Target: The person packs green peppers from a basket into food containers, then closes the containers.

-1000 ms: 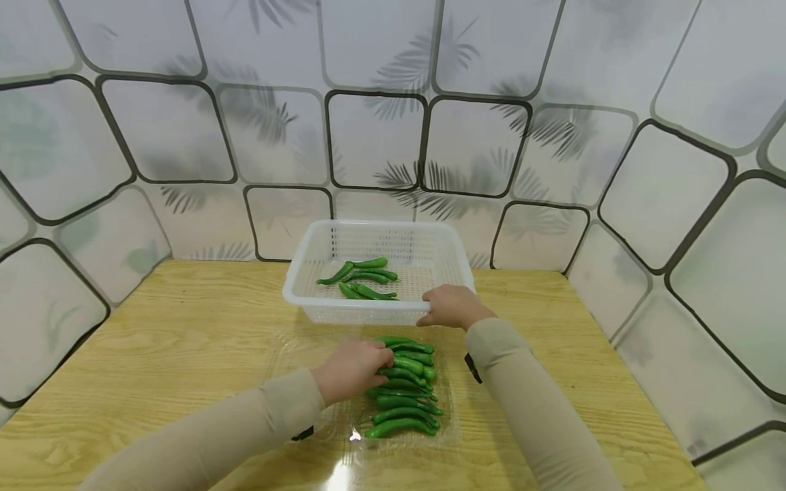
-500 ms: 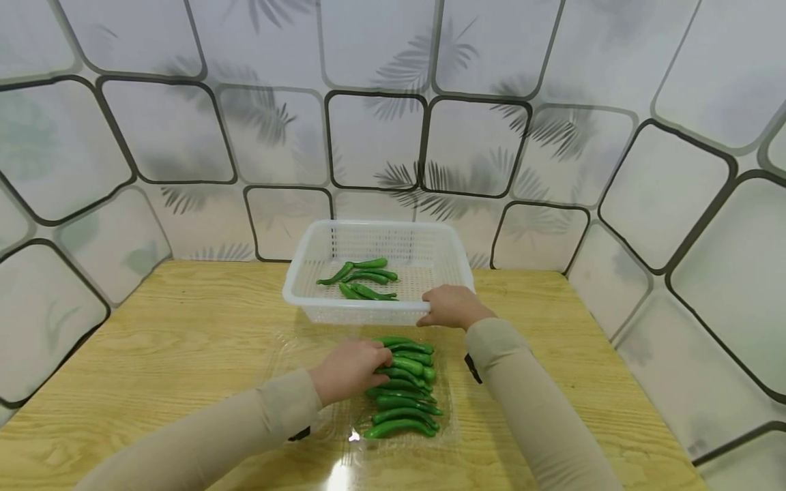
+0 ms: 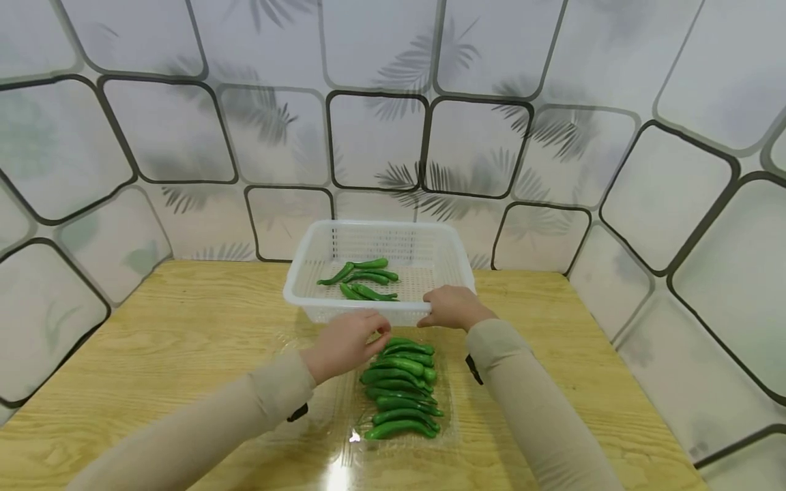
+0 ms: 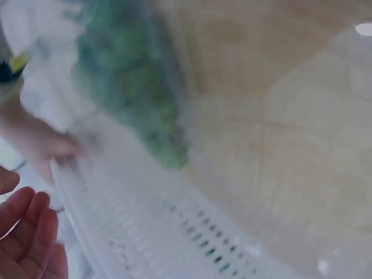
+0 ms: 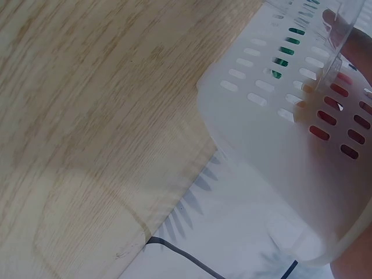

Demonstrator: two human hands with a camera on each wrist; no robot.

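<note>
My right hand point(image 3: 453, 307) grips the front right corner of a white plastic basket point(image 3: 307, 302), its fingers showing through the slots in the right wrist view. Several green chili peppers point(image 3: 371, 275) lie inside that basket. In front of it sits a clear plastic clamshell box point(image 3: 452, 426), its right half bearing a column of green peppers point(image 3: 406, 402) laid side by side. Just above the far end of this column is my left hand point(image 3: 346, 344), its fingers loosely bent with a gap to the thumb. Nothing shows between those fingers in the left wrist view.
The wooden table point(image 3: 153, 354) meets a patterned wall point(image 3: 374, 140) right behind the basket. More wall point(image 3: 706, 341) runs along the right side. The left half of the clamshell lies flat under my left forearm.
My left hand has lifted off the peppers and moved up toward the basket, uncovering the left ends of those in the middle. My right hand and the basket stay put.
</note>
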